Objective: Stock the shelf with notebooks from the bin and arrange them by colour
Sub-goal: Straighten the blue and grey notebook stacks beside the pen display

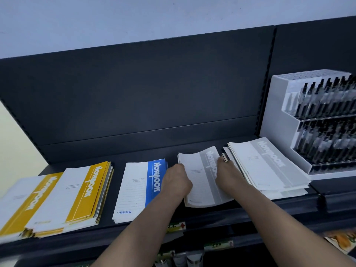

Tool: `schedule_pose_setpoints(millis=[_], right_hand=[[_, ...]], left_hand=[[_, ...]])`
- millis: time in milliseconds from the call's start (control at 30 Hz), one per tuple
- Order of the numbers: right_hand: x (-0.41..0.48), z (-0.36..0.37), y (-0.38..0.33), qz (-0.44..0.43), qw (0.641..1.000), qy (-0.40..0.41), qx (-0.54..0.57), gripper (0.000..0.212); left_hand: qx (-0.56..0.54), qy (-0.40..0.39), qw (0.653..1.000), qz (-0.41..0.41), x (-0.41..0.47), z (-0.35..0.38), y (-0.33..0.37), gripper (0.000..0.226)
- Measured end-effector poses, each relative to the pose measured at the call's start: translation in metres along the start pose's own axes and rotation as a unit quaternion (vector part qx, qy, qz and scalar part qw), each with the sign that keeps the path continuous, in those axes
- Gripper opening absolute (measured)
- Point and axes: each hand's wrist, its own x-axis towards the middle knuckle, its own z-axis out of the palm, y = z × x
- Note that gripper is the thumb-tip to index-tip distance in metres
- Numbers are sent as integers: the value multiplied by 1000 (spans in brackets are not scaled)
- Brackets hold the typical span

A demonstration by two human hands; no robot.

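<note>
A white pen rack [277, 112] holds rows of black pens [327, 97], with price tags [176, 226] lower, left of it.

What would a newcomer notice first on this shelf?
The left hand and right hand grip a grey notebook stack mid-shelf, beside a larger grey stack. Far left lie yellow notebooks, then blue notebooks, and a white pen display stands far right.

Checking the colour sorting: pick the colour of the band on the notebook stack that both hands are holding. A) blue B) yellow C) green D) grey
D: the left hand and right hand grip the sides of a grey-banded stack, which lies between the blue stack and a second grey stack.
</note>
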Motion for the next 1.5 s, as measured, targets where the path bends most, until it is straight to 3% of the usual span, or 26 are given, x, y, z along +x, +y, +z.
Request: schedule_pose_setpoints(millis=[133,300,433,533,667,800,967,1133,1267,1367,1500], right_hand=[[1,10,0,-25,999,4,-39,32],[0,17,7,-81,988,17,-132,32],[0,19,12,-90,992,-9,-91,31],[-4,14,12,-107,994,2,-28,37],[-12,-6,27,-142,982,95,83,40],[-21,-33,68,-64,982,167,63,36],[-29,-48,116,7,992,124,26,43],[-32,-45,141,-6,993,103,58,40],[-32,-49,149,0,989,102,110,47],[-32,-52,151,8,984,90,151,53],[-34,-51,149,4,985,82,152,57]], left_hand=[[49,-9,999,0,1,3,0,9],[79,-3,997,8,3,4,-5,14],[67,-7,998,17,4,9,-8,14],[51,-1,998,19,3,6,-10,31],[-28,57,996,62,-1,0,3,41],[-139,40,986,87,-1,4,38,33],[-198,-80,974,74,-1,28,80,21],[-279,-74,957,24,9,50,106,24],[-263,-83,961,-19,15,57,119,25],[-268,-110,956,-53,12,57,125,12],[-289,-37,956,-33,14,56,127,30]])
